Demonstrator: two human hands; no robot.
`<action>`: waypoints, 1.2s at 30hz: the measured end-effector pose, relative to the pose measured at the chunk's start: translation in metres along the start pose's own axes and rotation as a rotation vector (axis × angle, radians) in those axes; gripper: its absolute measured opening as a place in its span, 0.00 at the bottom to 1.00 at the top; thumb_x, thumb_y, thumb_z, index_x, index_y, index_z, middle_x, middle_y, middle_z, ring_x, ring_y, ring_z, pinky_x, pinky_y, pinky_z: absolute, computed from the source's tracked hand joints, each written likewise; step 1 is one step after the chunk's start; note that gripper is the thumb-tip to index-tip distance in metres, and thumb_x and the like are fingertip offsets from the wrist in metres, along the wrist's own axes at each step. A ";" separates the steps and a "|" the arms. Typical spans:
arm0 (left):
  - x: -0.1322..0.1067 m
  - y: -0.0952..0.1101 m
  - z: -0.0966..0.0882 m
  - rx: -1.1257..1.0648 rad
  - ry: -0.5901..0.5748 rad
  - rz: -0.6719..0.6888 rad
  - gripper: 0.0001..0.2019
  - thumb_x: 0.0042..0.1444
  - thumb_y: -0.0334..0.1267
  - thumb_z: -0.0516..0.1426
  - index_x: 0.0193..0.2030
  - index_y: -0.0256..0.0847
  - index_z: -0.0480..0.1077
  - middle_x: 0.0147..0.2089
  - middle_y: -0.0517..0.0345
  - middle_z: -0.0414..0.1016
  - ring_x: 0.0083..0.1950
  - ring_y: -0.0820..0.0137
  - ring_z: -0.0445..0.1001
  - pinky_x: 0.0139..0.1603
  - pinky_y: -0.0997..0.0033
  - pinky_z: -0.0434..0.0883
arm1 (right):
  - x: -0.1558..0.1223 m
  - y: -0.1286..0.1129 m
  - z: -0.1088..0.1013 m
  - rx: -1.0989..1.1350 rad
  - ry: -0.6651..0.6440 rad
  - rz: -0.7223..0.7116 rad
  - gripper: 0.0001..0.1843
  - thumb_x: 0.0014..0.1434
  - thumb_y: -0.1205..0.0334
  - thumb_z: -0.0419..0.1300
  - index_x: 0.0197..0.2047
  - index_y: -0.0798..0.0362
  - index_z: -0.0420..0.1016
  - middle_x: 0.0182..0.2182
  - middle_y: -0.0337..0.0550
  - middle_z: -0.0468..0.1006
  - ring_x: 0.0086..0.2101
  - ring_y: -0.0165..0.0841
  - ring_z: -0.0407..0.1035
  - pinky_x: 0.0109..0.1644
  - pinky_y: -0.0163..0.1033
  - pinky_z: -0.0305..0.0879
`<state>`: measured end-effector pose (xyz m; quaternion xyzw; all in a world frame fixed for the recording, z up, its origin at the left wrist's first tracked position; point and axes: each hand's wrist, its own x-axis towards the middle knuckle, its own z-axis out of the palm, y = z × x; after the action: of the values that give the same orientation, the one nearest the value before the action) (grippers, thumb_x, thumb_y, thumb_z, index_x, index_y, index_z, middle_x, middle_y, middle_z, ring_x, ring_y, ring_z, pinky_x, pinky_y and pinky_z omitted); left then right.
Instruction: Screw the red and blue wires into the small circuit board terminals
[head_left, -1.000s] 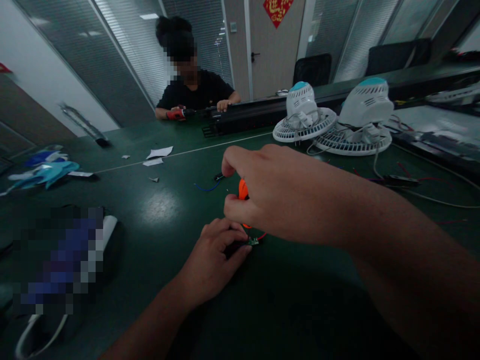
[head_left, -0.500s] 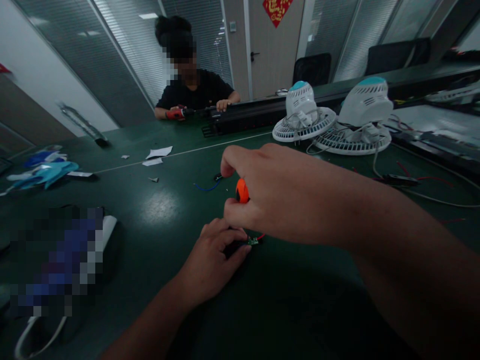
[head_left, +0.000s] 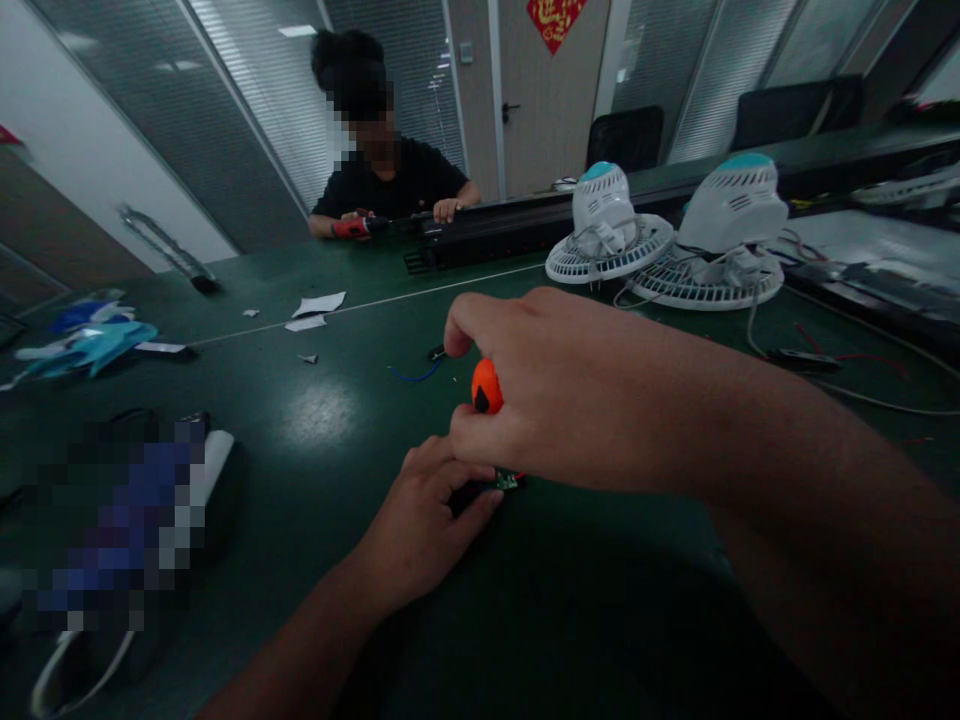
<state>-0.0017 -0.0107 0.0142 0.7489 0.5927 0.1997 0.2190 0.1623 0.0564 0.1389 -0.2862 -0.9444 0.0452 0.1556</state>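
Note:
My right hand (head_left: 555,385) is closed around an orange-handled screwdriver (head_left: 486,386), held upright over a small green circuit board (head_left: 508,482) with red wires. My left hand (head_left: 427,515) lies on the dark green table (head_left: 570,600), its curled fingers pressing a small dark part next to the board. The screwdriver's tip is hidden behind my fingers.
Two white desk fans (head_left: 609,225) (head_left: 724,235) lie face down at the back right with loose cables. A blue wire (head_left: 412,375) and paper scraps (head_left: 319,305) lie mid-table. A person across the table (head_left: 386,170) holds a red tool against a long black bar (head_left: 525,225). Blue gloves (head_left: 90,340) lie left.
My right hand has turned slightly on the screwdriver, so more of the orange handle shows. My left hand stays in place.

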 end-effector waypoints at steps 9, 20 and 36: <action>-0.001 0.001 -0.001 0.008 0.011 -0.004 0.09 0.59 0.38 0.56 0.44 0.45 0.75 0.50 0.55 0.77 0.51 0.59 0.73 0.52 0.52 0.68 | 0.002 -0.002 -0.001 -0.028 -0.019 0.019 0.15 0.54 0.60 0.56 0.42 0.58 0.77 0.30 0.44 0.77 0.27 0.32 0.67 0.27 0.36 0.54; 0.000 0.002 -0.001 0.002 0.020 0.000 0.07 0.59 0.39 0.56 0.40 0.45 0.75 0.46 0.55 0.78 0.49 0.60 0.73 0.51 0.53 0.67 | 0.002 -0.002 -0.001 -0.020 -0.075 0.064 0.17 0.58 0.47 0.53 0.35 0.51 0.76 0.23 0.40 0.73 0.22 0.31 0.61 0.25 0.36 0.46; -0.001 0.004 -0.002 0.020 0.037 0.035 0.08 0.59 0.37 0.56 0.41 0.45 0.75 0.46 0.56 0.76 0.46 0.62 0.72 0.48 0.57 0.68 | 0.005 -0.004 0.003 -0.117 -0.084 0.013 0.10 0.58 0.60 0.53 0.40 0.53 0.73 0.31 0.42 0.76 0.28 0.34 0.66 0.27 0.38 0.48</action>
<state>0.0002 -0.0118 0.0177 0.7574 0.5857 0.2114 0.1967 0.1558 0.0560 0.1381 -0.2988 -0.9492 0.0031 0.0984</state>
